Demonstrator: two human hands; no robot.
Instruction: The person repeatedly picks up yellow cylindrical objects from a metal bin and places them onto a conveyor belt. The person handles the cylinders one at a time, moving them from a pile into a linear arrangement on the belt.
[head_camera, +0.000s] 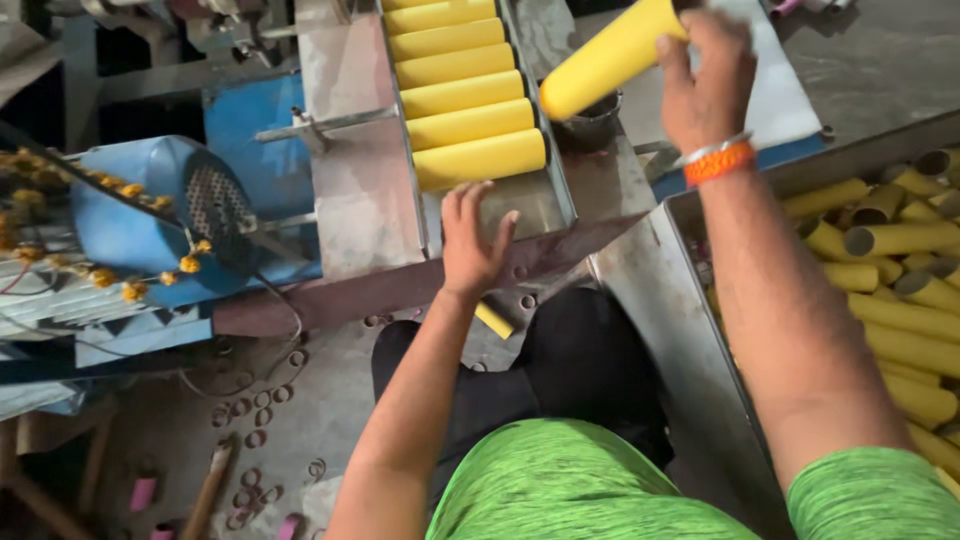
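My right hand (706, 78) grips a yellow cardboard tube (608, 60) by its far end and holds it tilted above the metal feed tray (562, 190). Several yellow tubes (468, 112) lie side by side across that tray. My left hand (472, 242) rests with fingers spread at the tray's near end, just below the nearest tube (480, 160), touching the bare metal. An orange and silver band sits on my right wrist.
A metal bin (650, 300) at the right holds several loose yellow tubes (900, 290). A dark cup (592, 128) stands beside the tray. A blue motor (150, 210) with marigold garlands is at the left. Cut rings and pink pieces litter the floor.
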